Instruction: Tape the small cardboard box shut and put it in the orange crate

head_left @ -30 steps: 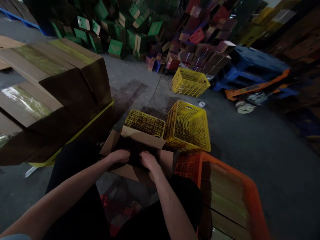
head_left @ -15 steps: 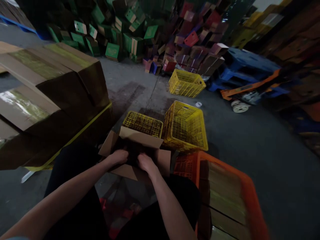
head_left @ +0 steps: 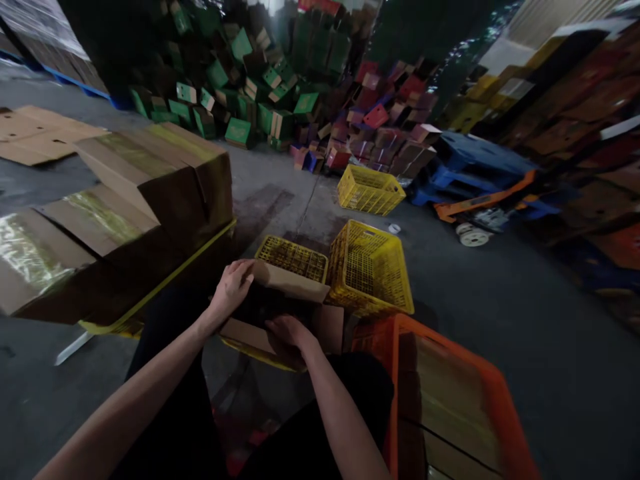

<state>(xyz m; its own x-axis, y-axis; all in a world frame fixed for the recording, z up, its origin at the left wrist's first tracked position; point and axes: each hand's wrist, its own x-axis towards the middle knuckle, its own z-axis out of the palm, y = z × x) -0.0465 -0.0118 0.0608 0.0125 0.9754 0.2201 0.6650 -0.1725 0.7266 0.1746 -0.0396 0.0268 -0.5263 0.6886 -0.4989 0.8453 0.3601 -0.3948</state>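
Observation:
An open cardboard box (head_left: 293,280) stands low between my knees, on a yellow crate whose rim shows below it. My left hand (head_left: 233,288) is at the box's left far corner, its fingers bent over the cardboard flap there. My right hand (head_left: 290,330) reaches over the near flap into the opening, with its fingers stretched leftward and partly lost in shadow. The box's contents are too dark to make out. The far flap and the right flap stand out from the box.
Yellow crates (head_left: 407,293) stand just beyond the box. An orange crate (head_left: 505,373) with cartons is at my right; taped cartons (head_left: 185,180) are stacked at my left. Farther off are piled green boxes (head_left: 237,132), red boxes (head_left: 375,117), blue pallets (head_left: 480,157) and an orange pallet jack (head_left: 493,200).
My left hand has come up out of the box to its left far corner. My right hand stays in the opening, slightly lower. The whole view has shifted as my head moved.

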